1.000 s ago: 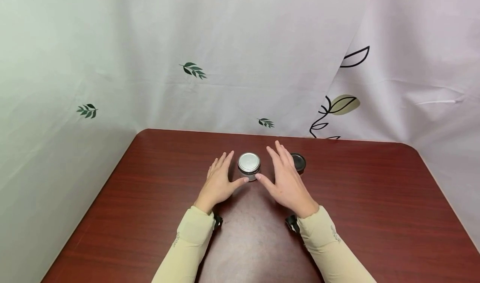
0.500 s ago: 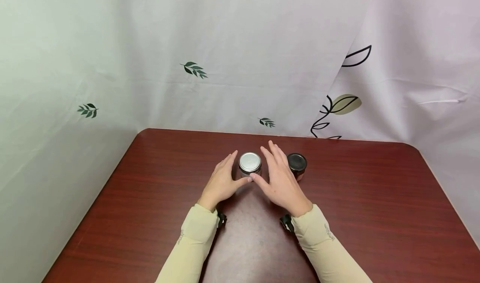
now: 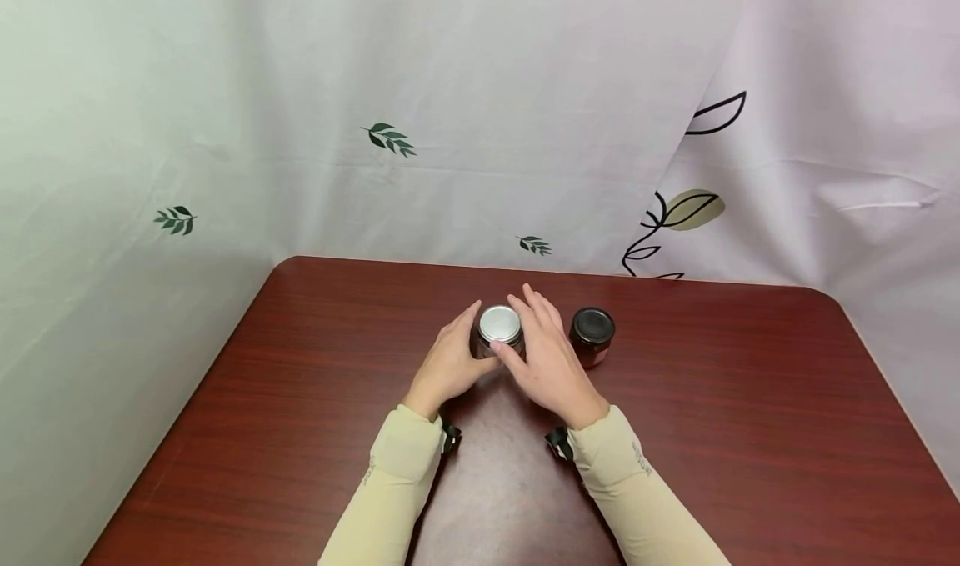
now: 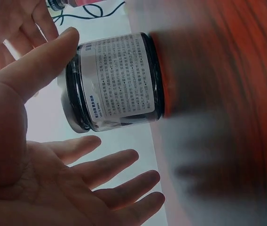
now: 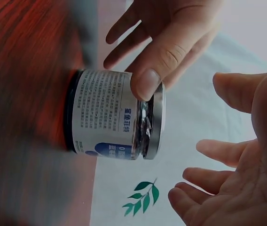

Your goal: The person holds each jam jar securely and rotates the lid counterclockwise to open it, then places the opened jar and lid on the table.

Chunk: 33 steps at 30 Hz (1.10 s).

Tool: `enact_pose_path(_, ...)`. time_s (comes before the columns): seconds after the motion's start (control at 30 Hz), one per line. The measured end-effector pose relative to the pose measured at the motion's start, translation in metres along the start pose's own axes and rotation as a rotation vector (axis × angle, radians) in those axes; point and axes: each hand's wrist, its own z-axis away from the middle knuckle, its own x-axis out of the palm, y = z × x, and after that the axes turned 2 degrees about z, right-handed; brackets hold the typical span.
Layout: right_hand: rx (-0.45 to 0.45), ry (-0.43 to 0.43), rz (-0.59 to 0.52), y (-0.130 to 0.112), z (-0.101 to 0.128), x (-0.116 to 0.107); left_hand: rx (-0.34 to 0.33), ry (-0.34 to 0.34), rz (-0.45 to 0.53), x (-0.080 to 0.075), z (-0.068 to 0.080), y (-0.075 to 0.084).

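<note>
Flanking a small glass jar with a silver metal lid [image 3: 499, 329], both hands sit mid-table in the head view: the left hand [image 3: 448, 364] on the jar's left, the right hand [image 3: 545, 358] on its right, each equally near. The jar stands upright on the dark red wooden table [image 3: 300, 399], long axis vertical, directly ahead of the palms. A second small jar with a black lid [image 3: 592, 335] stands just beside the right hand, apart from it.

From the left wrist view, the jar [image 4: 114, 82] shows its printed label; the left thumb touches its side, the fingers spread and relaxed (no grip closed).

From the right wrist view, the left thumb presses near the lid [image 5: 152, 120], while the right hand [image 5: 246, 155] is loosely spread, not touching.
</note>
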Motion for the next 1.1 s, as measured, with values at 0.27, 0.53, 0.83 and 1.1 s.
enact_pose_path(0.27,0.007,-0.007,0.0,-0.002,-0.004,0.004,-0.013,-0.008,0.029,-0.002,-0.003,0.001)
enact_pose_path(0.53,0.0,-0.003,0.008,-0.002,-0.007,0.008,-0.028,-0.031,0.026,-0.003,-0.005,0.002)
enact_pose_path(0.83,-0.005,0.004,0.023,-0.002,-0.01,0.012,0.005,-0.042,0.045,-0.004,-0.006,0.0)
enact_pose_path(1.1,0.007,-0.014,0.022,-0.001,-0.011,0.016,0.017,-0.042,0.01,-0.003,-0.009,-0.001)
